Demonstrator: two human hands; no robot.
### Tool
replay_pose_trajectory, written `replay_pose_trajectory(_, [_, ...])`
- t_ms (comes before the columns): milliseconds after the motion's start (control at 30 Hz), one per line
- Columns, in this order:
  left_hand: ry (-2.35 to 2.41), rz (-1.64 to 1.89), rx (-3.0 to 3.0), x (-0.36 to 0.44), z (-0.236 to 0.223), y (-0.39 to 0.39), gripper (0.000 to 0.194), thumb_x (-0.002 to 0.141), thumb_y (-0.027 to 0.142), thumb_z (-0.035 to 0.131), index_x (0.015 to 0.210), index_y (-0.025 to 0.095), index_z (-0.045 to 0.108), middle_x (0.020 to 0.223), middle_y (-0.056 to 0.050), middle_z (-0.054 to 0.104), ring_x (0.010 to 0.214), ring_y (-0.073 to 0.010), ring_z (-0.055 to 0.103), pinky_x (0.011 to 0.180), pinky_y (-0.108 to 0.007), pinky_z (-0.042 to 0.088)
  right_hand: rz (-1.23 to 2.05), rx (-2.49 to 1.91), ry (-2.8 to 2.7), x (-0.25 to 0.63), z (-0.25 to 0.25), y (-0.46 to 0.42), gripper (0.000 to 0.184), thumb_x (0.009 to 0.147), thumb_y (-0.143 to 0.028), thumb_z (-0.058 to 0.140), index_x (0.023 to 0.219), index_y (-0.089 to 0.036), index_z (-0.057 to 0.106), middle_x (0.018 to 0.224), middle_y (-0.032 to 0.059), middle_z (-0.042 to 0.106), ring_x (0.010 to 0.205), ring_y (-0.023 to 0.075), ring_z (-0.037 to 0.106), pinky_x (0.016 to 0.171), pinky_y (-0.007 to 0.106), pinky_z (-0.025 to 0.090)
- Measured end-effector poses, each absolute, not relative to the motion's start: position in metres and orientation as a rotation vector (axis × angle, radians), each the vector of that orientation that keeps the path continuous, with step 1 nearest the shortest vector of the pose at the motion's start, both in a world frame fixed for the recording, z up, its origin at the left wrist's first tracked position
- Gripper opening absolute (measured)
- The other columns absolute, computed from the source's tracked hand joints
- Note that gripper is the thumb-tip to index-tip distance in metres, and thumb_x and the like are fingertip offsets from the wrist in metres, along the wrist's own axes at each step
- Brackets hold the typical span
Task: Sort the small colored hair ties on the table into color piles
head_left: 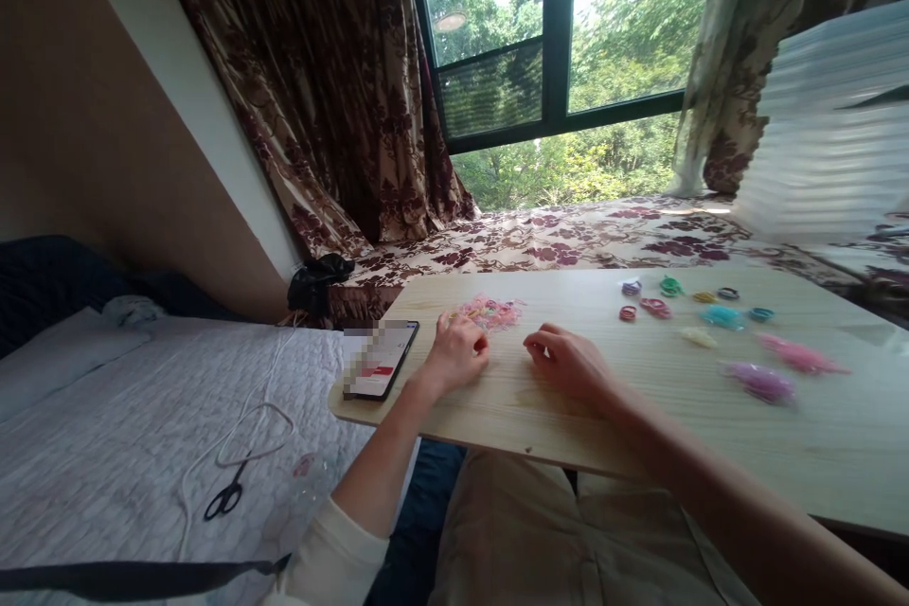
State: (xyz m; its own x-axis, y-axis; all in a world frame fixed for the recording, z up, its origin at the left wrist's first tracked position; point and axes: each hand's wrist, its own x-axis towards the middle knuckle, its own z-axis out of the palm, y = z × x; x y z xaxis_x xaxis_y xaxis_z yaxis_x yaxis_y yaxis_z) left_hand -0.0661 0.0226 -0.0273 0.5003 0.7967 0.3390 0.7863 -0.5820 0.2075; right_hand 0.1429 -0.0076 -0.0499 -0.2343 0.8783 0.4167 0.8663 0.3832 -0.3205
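Beside a loose pile of small, mostly pink elastic bands (490, 311) on the wooden table, my left hand (458, 352) rests with its fingers curled in. The pile lies just behind it, partly covered by the fingers. My right hand (568, 360) is a short way to the right, low over the tabletop, thumb and forefinger drawn together. Whatever either hand pinches is too small or hidden to make out. A phone (383, 362) with a lit screen lies left of my left hand, at the table's edge.
On the table's right are sorted bundles: a green band bundle (670, 286), a red one (628, 313), a turquoise packet (721, 317), a pink packet (799, 353) and a purple packet (759, 382). Scissors (224, 500) and a white cable (245, 417) lie on the bed.
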Motion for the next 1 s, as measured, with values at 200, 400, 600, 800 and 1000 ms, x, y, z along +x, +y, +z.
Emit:
replay_pose_trajectory(200, [1.357, 0.778, 2.625, -0.046, -0.035, 0.017, 0.011, 0.078, 0.02, 0.054, 0.069, 0.021, 0.06, 0.084, -0.002, 0.067, 0.101, -0.0192, 0.055, 0.113, -0.045, 0.02, 0.035, -1.409, -2.154, 0.142, -0.05, -0.01, 0.025, 0.085, -0.036, 0.054, 0.1, -0.024, 0.069, 0.091, 0.0021, 0.067, 0.061, 0.01, 0.056, 0.061, 0.024, 0.038])
replay_pose_trajectory(400, [1.439, 0.817, 2.46, -0.038, -0.034, 0.016, 0.011, 0.076, 0.022, 0.056, 0.067, 0.021, 0.061, 0.085, -0.002, 0.068, 0.101, -0.0191, 0.056, 0.113, -0.047, 0.02, -0.036, -1.401, -2.164, 0.142, -0.048, -0.013, 0.026, 0.086, -0.034, 0.054, 0.105, -0.023, 0.068, 0.094, 0.0033, 0.068, 0.065, 0.0116, 0.058, 0.061, 0.024, 0.039])
replay_pose_trajectory(600, [1.452, 0.818, 2.372, -0.035, -0.033, 0.015, 0.011, 0.074, 0.021, 0.058, 0.064, 0.021, 0.06, 0.083, -0.001, 0.069, 0.1, -0.0193, 0.057, 0.113, -0.048, 0.018, -0.076, -1.382, -2.152, 0.141, -0.048, -0.013, 0.026, 0.09, -0.032, 0.047, 0.101, -0.023, 0.068, 0.093, 0.0038, 0.069, 0.067, 0.0119, 0.059, 0.062, 0.023, 0.038])
replay_pose_trajectory(800, [1.47, 0.883, 2.371, -0.033, -0.034, 0.016, 0.01, 0.077, 0.022, 0.057, 0.068, 0.021, 0.062, 0.086, 0.0, 0.07, 0.101, -0.0188, 0.057, 0.112, -0.047, 0.02, -0.074, -1.346, -2.139, 0.143, -0.051, -0.01, 0.024, 0.091, -0.027, 0.045, 0.089, -0.022, 0.068, 0.089, 0.0026, 0.068, 0.072, 0.0123, 0.059, 0.063, 0.023, 0.035])
replay_pose_trajectory(1000, [1.446, 0.89, 2.471, -0.028, -0.032, 0.014, 0.019, 0.08, 0.018, 0.053, 0.088, 0.025, 0.068, 0.097, -0.001, 0.071, 0.106, -0.02, 0.055, 0.11, -0.047, 0.021, -0.016, -1.442, -2.07, 0.144, -0.04, -0.013, 0.023, 0.088, -0.024, 0.046, 0.084, -0.022, 0.068, 0.082, 0.0019, 0.066, 0.067, 0.0108, 0.055, 0.061, 0.022, 0.034])
